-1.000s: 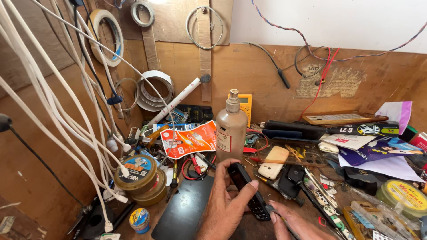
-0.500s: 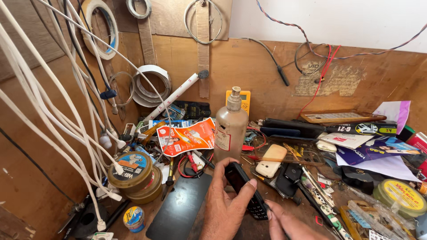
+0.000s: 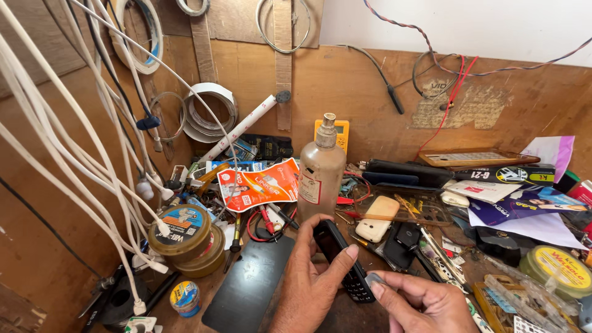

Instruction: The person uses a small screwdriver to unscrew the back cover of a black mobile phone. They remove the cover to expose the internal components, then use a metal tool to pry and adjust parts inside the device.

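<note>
Small black keypad phone (image 3: 341, 262), tilted, top end toward the bottle, raised just above the worktop (image 3: 431, 246) at lower centre. Left hand (image 3: 311, 280): grip clamped on the phone, thumb across the right edge near the middle, fingers curled behind the upper end. Right hand (image 3: 425, 302): fingertips pinched on a small grey piece (image 3: 374, 279) at the phone's lower right corner, touching it. Tall brown plastic bottle (image 3: 320, 169) upright just beyond the phone. Flat black panel (image 3: 246, 283) lying just left of the left hand. Round tins (image 3: 185, 237) stacked further left. Loose white cables (image 3: 74, 142) hanging along the left wall.
</note>
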